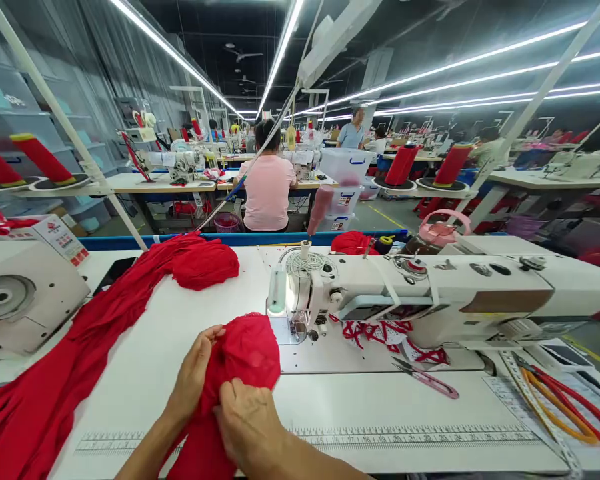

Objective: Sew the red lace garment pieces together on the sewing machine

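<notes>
A bunched piece of sheer red fabric (247,350) is held up in front of me, its lower end hanging past the table's front edge. My left hand (197,367) grips its left side, fingertips at the upper edge and partly hidden behind the cloth. Lower down, my right hand (250,417) is closed on a fold of the same fabric. Just beyond the cloth stands a white sewing machine (430,287), its needle area lit and the fabric's top edge close to the needle plate (285,330).
Long red fabric (95,333) lies heaped along the left. Thread snips (427,379) rest right of centre, near red-and-white trimmings (380,333). Orange and red-handled scissors (565,400) lie far right. A printed ruler (410,437) runs along the front. A person in pink (267,187) sits ahead.
</notes>
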The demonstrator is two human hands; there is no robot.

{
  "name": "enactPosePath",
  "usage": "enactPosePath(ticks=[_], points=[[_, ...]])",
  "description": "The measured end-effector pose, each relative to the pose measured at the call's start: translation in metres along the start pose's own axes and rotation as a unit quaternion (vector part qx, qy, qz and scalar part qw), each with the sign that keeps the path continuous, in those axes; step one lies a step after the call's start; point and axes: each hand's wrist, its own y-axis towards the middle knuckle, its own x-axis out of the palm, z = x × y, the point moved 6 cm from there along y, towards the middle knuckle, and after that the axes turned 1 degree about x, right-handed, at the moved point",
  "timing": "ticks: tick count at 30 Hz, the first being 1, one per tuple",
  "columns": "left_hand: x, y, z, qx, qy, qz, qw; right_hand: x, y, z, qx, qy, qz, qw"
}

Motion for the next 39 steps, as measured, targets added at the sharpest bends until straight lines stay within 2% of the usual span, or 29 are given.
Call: enactPosePath(ticks=[2,4,6,8,9,11,13,14,15,16,18,19,20,21,24,27,29,31,34,37,39], points=[[0.001,-0.007,0.001,0.014,0.028,-0.016,0.999,-0.019,-0.02,0.019,0.011,0.033,0.02,0.999],[0.001,-0.014,0.005,0.047,0.088,-0.049,0.994,-0.053,-0.055,0.056,0.058,0.079,0.051,0.994],[0.007,-0.023,0.009,0.095,0.17,-0.104,0.975,-0.095,-0.101,0.111,0.181,0.251,0.133,0.942],[0.016,-0.033,0.009,0.141,0.242,-0.158,0.947,-0.133,-0.15,0.162,0.288,0.295,0.202,0.888],[0.022,-0.038,0.008,0.163,0.272,-0.178,0.932,-0.15,-0.172,0.182,0.328,0.291,0.235,0.868],[0.033,-0.048,0.011,0.212,0.317,-0.191,0.905,-0.18,-0.203,0.203,0.382,0.223,0.277,0.853],[0.043,-0.056,0.021,0.27,0.341,-0.169,0.885,-0.201,-0.215,0.199,0.41,0.11,0.32,0.847],[0.048,-0.059,0.028,0.297,0.339,-0.153,0.879,-0.205,-0.21,0.188,0.398,0.064,0.336,0.851],[0.054,-0.061,0.037,0.321,0.327,-0.143,0.877,-0.204,-0.198,0.173,0.363,0.035,0.338,0.867],[0.06,-0.062,0.045,0.339,0.307,-0.144,0.877,-0.197,-0.179,0.154,0.303,0.023,0.325,0.896],[0.074,-0.061,0.053,0.339,0.263,-0.183,0.885,-0.167,-0.132,0.11,0.112,0.041,0.235,0.965],[0.081,-0.059,0.053,0.321,0.25,-0.213,0.888,-0.147,-0.111,0.093,0.041,0.057,0.168,0.983],[0.085,-0.058,0.05,0.299,0.245,-0.242,0.89,-0.127,-0.094,0.083,0.002,0.073,0.108,0.991],[0.088,-0.057,0.044,0.275,0.248,-0.266,0.89,-0.111,-0.082,0.078,-0.019,0.08,0.075,0.994],[0.083,-0.058,0.021,0.229,0.279,-0.285,0.888,-0.089,-0.066,0.09,-0.027,0.055,0.038,0.997],[0.072,-0.062,0.005,0.218,0.314,-0.274,0.882,-0.091,-0.069,0.112,-0.027,0.03,-0.019,0.999],[0.069,-0.064,0.002,0.218,0.325,-0.274,0.879,-0.098,-0.071,0.117,-0.046,0.02,-0.042,0.998],[0.07,-0.063,0.006,0.215,0.321,-0.285,0.877,-0.104,-0.072,0.113,-0.067,0.012,-0.03,0.997],[0.078,-0.061,0.017,0.207,0.293,-0.286,0.888,-0.107,-0.072,0.1,-0.071,0.035,0.042,0.996],[0.086,-0.06,0.025,0.203,0.255,-0.233,0.916,-0.098,-0.071,0.094,-0.048,0.101,0.08,0.991],[0.09,-0.062,0.026,0.225,0.258,-0.207,0.916,-0.092,-0.07,0.098,-0.022,0.105,0.073,0.992]])
